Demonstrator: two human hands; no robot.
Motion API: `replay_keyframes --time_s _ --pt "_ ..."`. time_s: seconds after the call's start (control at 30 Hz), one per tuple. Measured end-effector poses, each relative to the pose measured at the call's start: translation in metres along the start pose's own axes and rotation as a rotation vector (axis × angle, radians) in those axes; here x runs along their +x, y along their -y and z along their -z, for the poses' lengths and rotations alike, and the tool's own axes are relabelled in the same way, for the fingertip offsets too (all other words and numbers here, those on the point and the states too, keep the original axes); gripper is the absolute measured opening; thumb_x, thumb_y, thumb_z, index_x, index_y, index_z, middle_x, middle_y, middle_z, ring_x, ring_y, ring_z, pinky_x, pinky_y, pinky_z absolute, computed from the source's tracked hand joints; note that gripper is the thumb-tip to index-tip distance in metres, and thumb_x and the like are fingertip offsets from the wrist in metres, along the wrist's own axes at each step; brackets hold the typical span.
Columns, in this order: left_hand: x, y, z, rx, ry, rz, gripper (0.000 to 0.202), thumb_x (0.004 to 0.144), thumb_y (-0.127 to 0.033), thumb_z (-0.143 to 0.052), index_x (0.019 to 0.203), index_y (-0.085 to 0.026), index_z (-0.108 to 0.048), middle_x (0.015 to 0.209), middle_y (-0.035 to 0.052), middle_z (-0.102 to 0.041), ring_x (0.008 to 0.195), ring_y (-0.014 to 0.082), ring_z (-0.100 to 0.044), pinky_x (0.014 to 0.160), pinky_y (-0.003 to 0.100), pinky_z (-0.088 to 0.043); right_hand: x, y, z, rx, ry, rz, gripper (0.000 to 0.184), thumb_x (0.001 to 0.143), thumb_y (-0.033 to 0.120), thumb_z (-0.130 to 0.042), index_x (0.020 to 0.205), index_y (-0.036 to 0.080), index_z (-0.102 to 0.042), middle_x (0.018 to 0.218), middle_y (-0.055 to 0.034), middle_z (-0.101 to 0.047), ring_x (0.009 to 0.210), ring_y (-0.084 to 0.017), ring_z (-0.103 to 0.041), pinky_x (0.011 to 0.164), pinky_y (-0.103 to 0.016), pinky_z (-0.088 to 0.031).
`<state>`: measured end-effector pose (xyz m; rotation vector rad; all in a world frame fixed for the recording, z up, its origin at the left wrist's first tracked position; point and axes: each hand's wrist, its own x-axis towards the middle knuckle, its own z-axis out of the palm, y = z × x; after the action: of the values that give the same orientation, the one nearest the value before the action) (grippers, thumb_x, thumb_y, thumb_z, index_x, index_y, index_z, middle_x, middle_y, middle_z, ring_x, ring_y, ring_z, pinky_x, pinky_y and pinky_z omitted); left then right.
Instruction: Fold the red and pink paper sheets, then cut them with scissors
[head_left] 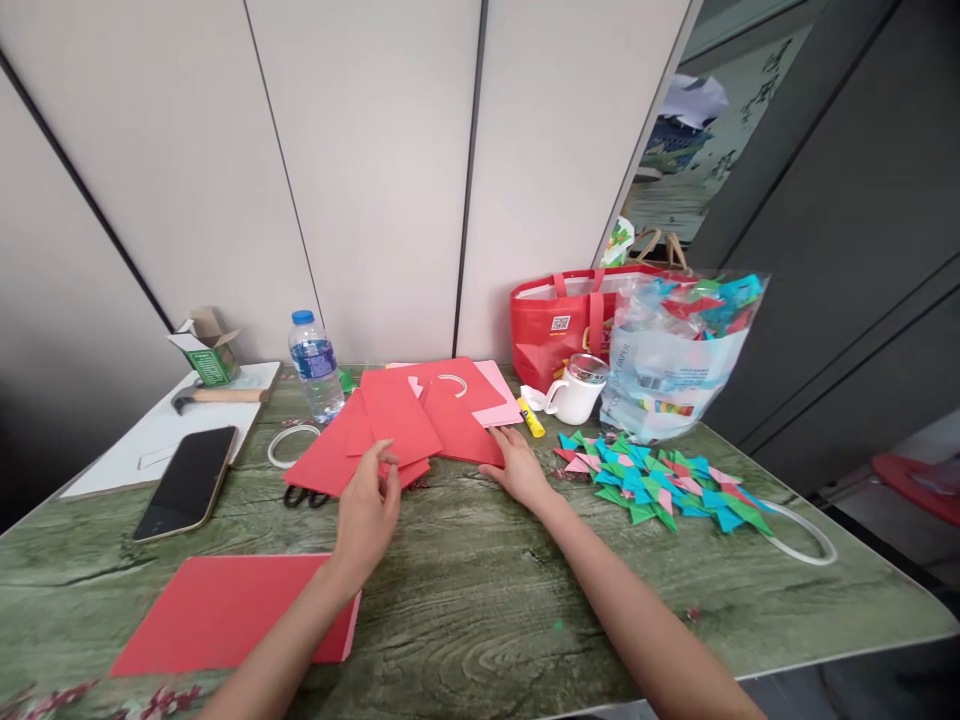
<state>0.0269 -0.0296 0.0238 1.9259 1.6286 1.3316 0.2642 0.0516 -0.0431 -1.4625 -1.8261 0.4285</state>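
Red paper sheets (pixel 403 425) lie overlapped in a loose fan, centre of frame. Left to right: dark phone (pixel 187 482) at left, partly on a white sheet (pixel 109 468); on that sheet, hammer (pixel 225 395) and green carton (pixel 212 363), flaps up. Lower left, a red paper stack (pixel 225 612), flat on the green wood-patterned surface (pixel 465 600). Upright water bottle (pixel 316 370) behind a white ring (pixel 273 446). Left hand (pixel 367 512) at the fan's near edge: fingers half curled, thumb apart; contact with paper cannot be told. Right hand (pixel 523 470) at the fan's right corner: fingers spread, tips at the paper's edge, no firm grip visible. Right of centre: yellow glue stick (pixel 532 418), white mug (pixel 579 392), red bag (pixel 544 345) behind. Further right, clear bag (pixel 660 375) with coloured pieces inside; nearer, a cluster of folded paper (pixel 652 485) in green, blue, pink, red.
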Motion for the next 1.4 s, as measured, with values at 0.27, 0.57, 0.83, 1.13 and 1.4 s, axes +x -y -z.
replay_keyframes --time_s 0.27,0.57,0.83,1.13,1.4 --pt "0.007 0.007 -0.023 -0.355 0.013 0.094 0.022 0.085 -0.03 -0.043 0.104 -0.021 -0.048 0.076 -0.0011 -0.056 0.045 0.0068 -0.045 0.044 0.02 -0.036 0.0 -0.014 0.0 -0.066 -0.146 0.07 0.045 0.082 0.032 -0.051 0.125 0.018 -0.045 0.116 -0.0159 -0.049 0.109 -0.029 -0.048 0.09 -0.046 -0.041" --pt "0.012 0.007 -0.023 -0.766 -0.015 0.297 0.031 0.079 -0.039 -0.055 0.099 -0.016 -0.053 0.086 0.0058 -0.064 0.073 0.0185 -0.064 0.058 0.029 -0.051 -0.006 0.004 0.004 0.426 -0.408 -0.004 0.045 0.087 0.039 -0.041 0.128 0.021 -0.037 0.125 -0.0132 -0.045 0.105 -0.023 -0.051 0.091 -0.043 -0.041" --pt "0.027 0.008 0.001 -1.251 0.049 0.361 0.057 0.076 -0.057 -0.05 0.121 -0.023 -0.05 0.116 0.0066 -0.062 0.112 0.0235 -0.052 0.091 0.034 -0.045 -0.016 0.048 0.016 0.596 0.088 0.222 0.041 0.081 0.033 -0.057 0.12 0.025 -0.048 0.124 -0.0077 -0.049 0.117 -0.021 -0.045 0.099 -0.037 -0.037" --pt "0.027 0.014 0.021 -1.367 0.058 0.556 0.051 0.083 -0.051 -0.04 0.125 -0.024 -0.048 0.104 0.0061 -0.068 0.098 0.0233 -0.062 0.085 0.033 -0.05 -0.04 0.054 0.016 0.667 0.383 0.109 0.039 0.082 0.036 -0.056 0.119 0.026 -0.05 0.122 -0.0064 -0.055 0.11 -0.02 -0.053 0.095 -0.037 -0.041" --pt "0.029 0.016 0.021 -1.234 0.038 0.738 0.039 0.067 -0.012 -0.066 0.103 -0.02 -0.057 0.08 0.0028 -0.073 0.07 0.0211 -0.069 0.071 0.032 -0.056 -0.038 0.046 0.012 0.693 0.206 -0.049 0.037 0.086 0.045 -0.042 0.112 0.023 -0.058 0.118 -0.0052 -0.06 0.111 -0.023 -0.052 0.096 -0.037 -0.038"
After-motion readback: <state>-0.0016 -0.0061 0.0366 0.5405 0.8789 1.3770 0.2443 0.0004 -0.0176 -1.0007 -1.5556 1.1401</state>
